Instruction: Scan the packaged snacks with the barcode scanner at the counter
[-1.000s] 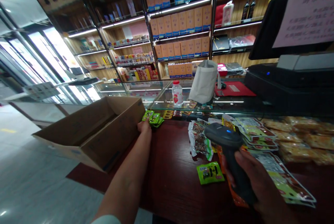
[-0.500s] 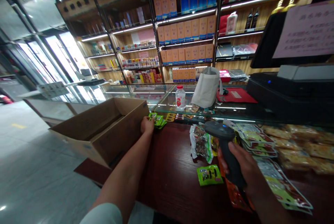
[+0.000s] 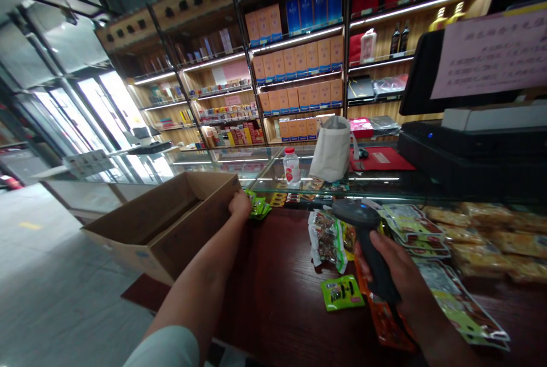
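Observation:
My left hand [image 3: 239, 204] sits at the near corner of an open cardboard box [image 3: 192, 230], its fingers curled, right beside a small pile of green snack packets [image 3: 258, 206]. I cannot tell whether it grips anything. My right hand [image 3: 387, 261] is wrapped around the handle of a black handheld barcode scanner [image 3: 371, 247], above an orange snack strip [image 3: 382, 315]. On the dark wood counter [image 3: 282, 276] lie a green snack packet [image 3: 342, 293], a transparent snack bag [image 3: 323, 239] and a stack of green-and-white packets [image 3: 414, 223].
Yellow snack bags [image 3: 482, 241] lie at the right. Behind stand a glass display counter [image 3: 256, 170], a plastic bottle [image 3: 291, 166], a white tote bag [image 3: 331, 150], a black cash register [image 3: 465, 150] and a monitor [image 3: 421, 76]. Lit shelves of boxed goods line the back.
The view has swung slightly and tilted. My left hand has moved closer to the box corner, and the right hand with the scanner has shifted little.

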Tool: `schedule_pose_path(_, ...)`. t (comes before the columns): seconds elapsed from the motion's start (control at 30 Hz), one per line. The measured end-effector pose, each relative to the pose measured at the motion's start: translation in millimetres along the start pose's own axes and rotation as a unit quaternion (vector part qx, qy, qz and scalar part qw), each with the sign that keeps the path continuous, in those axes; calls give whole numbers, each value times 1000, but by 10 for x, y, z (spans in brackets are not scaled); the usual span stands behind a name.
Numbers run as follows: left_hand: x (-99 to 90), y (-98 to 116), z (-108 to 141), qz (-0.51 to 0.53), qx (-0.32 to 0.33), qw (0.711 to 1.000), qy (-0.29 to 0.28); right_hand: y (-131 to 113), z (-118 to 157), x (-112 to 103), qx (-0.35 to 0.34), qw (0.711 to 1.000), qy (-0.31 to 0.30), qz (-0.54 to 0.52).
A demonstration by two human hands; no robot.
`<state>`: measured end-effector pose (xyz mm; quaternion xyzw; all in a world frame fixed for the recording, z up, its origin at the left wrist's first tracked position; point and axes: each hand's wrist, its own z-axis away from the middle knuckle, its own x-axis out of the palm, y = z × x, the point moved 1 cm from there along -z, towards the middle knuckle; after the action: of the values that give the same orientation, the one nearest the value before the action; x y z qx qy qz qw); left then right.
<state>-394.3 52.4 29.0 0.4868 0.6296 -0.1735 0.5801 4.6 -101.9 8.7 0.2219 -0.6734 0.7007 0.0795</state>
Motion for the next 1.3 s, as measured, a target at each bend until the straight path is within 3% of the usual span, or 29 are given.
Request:
schedule_pose_path(0.2, -92, -14, 250, 204, -7, 978, 29, -47, -91, 17, -12, 1000, -3, 6)
schedule_pose_path(0.4, 205, 71, 945, 443, 9, 896, -41, -35, -196, 139, -23, 999, -5, 23)
schedule_pose_path(0.47, 289, 136, 1145, 523, 9, 847, -93, 29, -218, 171, -20, 999, -9, 31)
schedule_pose_path(0.6, 382, 228, 1371, 681, -37, 703, -203, 173, -235, 187, -4, 999, -7, 54)
schedule_pose_path(0.67, 440, 237, 1415, 702, -48, 672, -233, 212, -228, 180, 6, 998, 7, 67)
schedule_pose_path(0.77, 560, 214, 1439, 702, -56, 663, -254, 219, -204, 178, 15, 995, 36, 90)
schedule_pose_path(0.9, 682, 186, 1467, 684, -83, 682, -247, 230, -181, 188, 25, 991, 54, 116)
schedule_pose_path(1.07, 715, 203, 1516, 690, -84, 669, -263, 336, -173, 184, 88, 990, 44, 106)
schedule_pose_path(1.3, 707, 208, 1520, 681, -92, 684, -246, 353, -163, 230, 99, 987, 43, 116)
